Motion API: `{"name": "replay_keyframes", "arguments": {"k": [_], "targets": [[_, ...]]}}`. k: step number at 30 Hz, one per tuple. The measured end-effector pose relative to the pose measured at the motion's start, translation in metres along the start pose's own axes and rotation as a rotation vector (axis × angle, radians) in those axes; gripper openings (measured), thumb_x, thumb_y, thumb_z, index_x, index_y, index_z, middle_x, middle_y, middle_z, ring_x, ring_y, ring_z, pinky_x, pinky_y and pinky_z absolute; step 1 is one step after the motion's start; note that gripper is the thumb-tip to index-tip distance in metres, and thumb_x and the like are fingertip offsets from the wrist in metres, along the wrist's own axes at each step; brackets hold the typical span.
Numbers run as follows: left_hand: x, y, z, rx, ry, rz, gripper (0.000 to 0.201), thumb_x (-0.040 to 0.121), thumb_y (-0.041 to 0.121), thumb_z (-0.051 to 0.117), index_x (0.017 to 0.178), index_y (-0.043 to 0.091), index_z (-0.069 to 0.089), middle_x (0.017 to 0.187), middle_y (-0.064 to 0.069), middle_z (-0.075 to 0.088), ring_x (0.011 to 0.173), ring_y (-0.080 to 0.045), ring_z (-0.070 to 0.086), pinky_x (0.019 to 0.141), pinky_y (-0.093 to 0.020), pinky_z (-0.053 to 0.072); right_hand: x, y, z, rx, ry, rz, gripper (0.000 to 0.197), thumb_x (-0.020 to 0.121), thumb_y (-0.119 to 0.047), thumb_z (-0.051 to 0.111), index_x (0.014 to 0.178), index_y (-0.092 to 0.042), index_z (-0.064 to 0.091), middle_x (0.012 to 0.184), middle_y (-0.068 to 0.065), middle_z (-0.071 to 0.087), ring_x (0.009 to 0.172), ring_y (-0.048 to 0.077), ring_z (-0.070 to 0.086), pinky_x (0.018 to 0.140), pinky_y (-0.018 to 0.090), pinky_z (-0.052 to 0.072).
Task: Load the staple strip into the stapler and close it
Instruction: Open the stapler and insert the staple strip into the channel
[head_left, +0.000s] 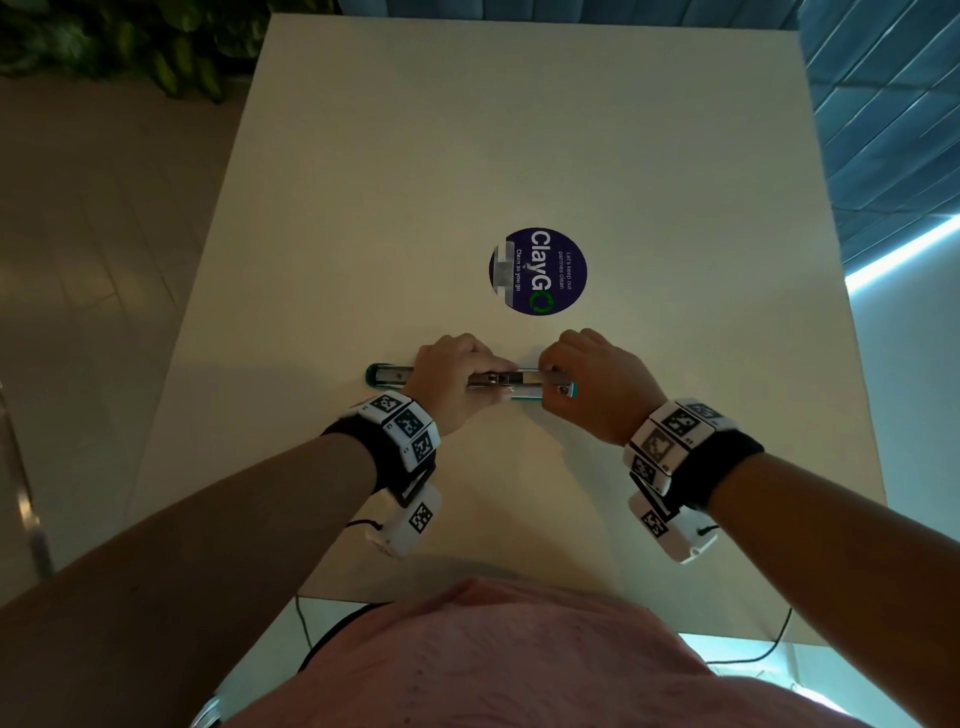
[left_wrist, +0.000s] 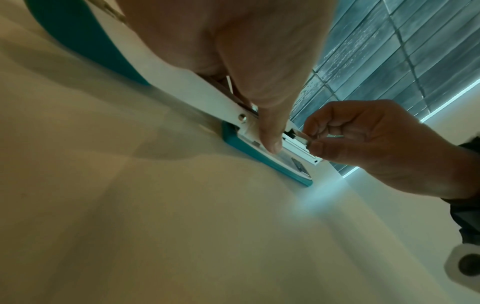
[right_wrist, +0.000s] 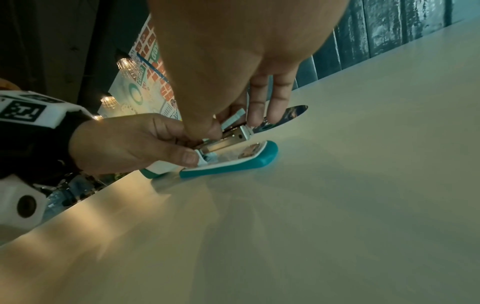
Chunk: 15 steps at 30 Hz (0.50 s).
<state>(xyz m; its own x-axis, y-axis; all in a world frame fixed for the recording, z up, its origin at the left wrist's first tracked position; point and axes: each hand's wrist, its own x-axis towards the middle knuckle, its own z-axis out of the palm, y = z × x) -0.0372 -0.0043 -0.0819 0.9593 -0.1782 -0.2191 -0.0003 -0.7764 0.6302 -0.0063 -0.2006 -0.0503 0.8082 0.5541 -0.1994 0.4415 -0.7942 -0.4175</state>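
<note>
A teal and white stapler (head_left: 387, 375) lies swung open flat on the white table (head_left: 519, 130), its lid pointing left and its metal magazine (head_left: 525, 375) pointing right. My left hand (head_left: 496, 382) grips the stapler at its hinge, thumb pressed on the near side of the base (left_wrist: 259, 158). My right hand (head_left: 551, 378) pinches a short silvery staple strip (left_wrist: 304, 140) between thumb and forefinger, right on top of the magazine channel (right_wrist: 226, 144). The strip is mostly hidden by the fingers (left_wrist: 319, 147). In the right wrist view the other fingers (right_wrist: 279, 96) hang straight behind the stapler's nose.
A round dark blue sticker (head_left: 537, 271) lies on the table just beyond the hands. Cables (head_left: 306, 623) hang at the near table edge. A leafy plant (head_left: 156, 47) stands beyond the far left corner, and a tiled wall (head_left: 883, 104) runs along the right.
</note>
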Motion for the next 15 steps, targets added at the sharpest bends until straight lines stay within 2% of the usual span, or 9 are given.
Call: {"name": "replay_keyframes", "arguments": {"k": [6,10,15], "targets": [[0.0001,-0.0005,-0.0001,-0.005,0.0,0.0,0.032,0.076,0.039,0.067,0.108,0.038,0.064,0.1,0.001,0.063,0.095,-0.019,0.054,0.091,-0.042,0.04,0.0013,-0.0017,-0.0027,-0.019,-0.018,-0.022,0.016,0.08,-0.027,0.057,0.091,-0.016,0.059,0.09,0.003,0.059,0.084,0.017,0.049,0.061,0.032,0.046],[0.0004,-0.0007,0.0004,-0.007,0.0,-0.003,0.032,0.076,0.039,0.067,0.108,0.037,0.065,0.1,0.001,0.063,0.095,-0.02,0.055,0.091,-0.044,0.041,0.0038,-0.0041,-0.0045,-0.01,-0.052,-0.002,0.017,0.08,-0.028,0.057,0.092,-0.017,0.061,0.09,0.003,0.059,0.081,0.015,0.045,0.066,0.035,0.051],[0.001,-0.0013,0.0011,-0.005,0.006,-0.007,0.033,0.076,0.039,0.067,0.108,0.037,0.065,0.1,0.001,0.063,0.096,-0.019,0.054,0.091,-0.04,0.038,0.0061,-0.0016,-0.0069,0.136,-0.071,0.054,0.016,0.079,-0.024,0.06,0.092,-0.017,0.065,0.091,0.006,0.06,0.084,0.019,0.054,0.073,0.035,0.05]]}}
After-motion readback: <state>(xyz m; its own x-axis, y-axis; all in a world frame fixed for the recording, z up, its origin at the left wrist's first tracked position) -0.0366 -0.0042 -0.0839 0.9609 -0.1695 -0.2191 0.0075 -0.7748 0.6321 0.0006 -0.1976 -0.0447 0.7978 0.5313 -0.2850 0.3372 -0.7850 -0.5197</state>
